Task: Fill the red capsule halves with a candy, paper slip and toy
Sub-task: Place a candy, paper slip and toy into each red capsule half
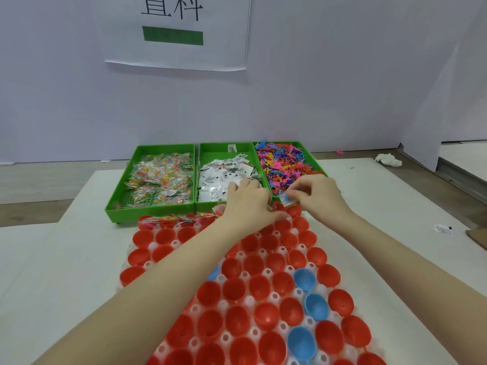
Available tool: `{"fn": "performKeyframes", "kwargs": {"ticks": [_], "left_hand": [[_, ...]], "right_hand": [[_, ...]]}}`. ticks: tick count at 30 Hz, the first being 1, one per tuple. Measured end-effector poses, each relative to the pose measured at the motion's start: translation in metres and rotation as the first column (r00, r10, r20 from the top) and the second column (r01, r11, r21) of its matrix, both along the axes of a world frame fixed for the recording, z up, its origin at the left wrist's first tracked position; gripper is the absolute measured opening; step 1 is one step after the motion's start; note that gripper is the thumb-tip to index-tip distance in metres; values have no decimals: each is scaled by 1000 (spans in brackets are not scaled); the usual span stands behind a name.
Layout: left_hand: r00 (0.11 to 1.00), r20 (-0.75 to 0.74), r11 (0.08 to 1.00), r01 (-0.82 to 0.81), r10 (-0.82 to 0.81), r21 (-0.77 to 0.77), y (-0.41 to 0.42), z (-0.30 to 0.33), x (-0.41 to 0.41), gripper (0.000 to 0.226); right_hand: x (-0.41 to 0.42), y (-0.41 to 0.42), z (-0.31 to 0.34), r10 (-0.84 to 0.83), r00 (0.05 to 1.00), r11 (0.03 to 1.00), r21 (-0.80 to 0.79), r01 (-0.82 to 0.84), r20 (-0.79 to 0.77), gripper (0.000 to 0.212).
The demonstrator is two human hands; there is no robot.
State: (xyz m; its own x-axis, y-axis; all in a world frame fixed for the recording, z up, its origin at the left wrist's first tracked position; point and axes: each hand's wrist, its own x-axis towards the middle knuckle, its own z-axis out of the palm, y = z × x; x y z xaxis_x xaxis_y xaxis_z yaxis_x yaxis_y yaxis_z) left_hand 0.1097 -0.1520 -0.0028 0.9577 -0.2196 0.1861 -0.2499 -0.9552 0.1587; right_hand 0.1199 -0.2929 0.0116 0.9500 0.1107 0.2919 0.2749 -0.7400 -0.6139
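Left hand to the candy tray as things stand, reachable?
Probably yes. The left hand sits at the paper slip tray beside the candy tray, and nothing stands between them.

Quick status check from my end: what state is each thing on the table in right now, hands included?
Candy tray: holds wrapped candies.
Paper slip tray: partly full, far end bare.
Toy tray: heaped with coloured toys.
Far row of red halves: already hold candies.
Near red halves: empty.
Blue halves: empty.
Left hand: over the far row, grip unclear.
Right hand: pinches a small packet.
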Motion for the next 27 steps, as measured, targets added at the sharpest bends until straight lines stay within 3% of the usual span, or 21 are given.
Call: {"fn": "performKeyframes", "kwargs": {"ticks": [4, 13, 21, 27], "left_hand": [[999, 43, 997, 14, -17, 76, -1, -6, 4, 52], [1000, -6, 1000, 25, -25, -4, 0, -12, 5, 45], [999, 22, 1000, 31, -31, -5, -2, -14, 3, 43], [999, 29, 999, 40, -39, -14, -4, -16, 3, 42]], "right_hand": [[4, 3, -3, 86, 996, 987, -140, -82, 26, 9], [9, 5, -12, 168, 985, 948, -277, -153, 30, 11], [6, 10, -8, 265, 964, 804, -555, -213, 14, 12], [10, 13, -9, 262, 964, 820, -535, -202, 38, 13]]}}
